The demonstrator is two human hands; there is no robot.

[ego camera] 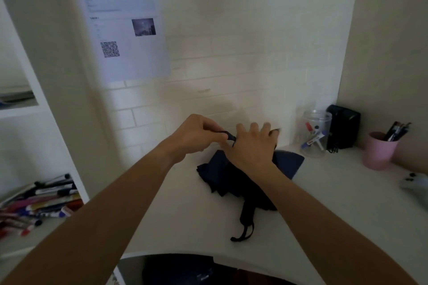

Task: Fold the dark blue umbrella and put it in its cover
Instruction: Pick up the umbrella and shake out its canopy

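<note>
We see both forearms reach forward over the white desk (324, 215), the hands meeting just above the dark blue umbrella (231, 180). The left hand (196, 139) is curled, its thumb and fingers pinched on a small dark strap (228, 135). The right hand (252, 146) lies over the umbrella's upper part with fingers spread; whether it grips anything beneath we cannot tell. The umbrella lies collapsed on the desk, its fabric loose and bunched, the handle and wrist loop (243, 231) pointing toward us. A flat dark blue piece (289, 162), possibly the cover, lies partly beneath it. Near the wall, a clear jar (316, 133) holds markers, and a pink cup (379, 150) holds dark pens. On the left shelf (27, 233) pens lie heaped.
</note>
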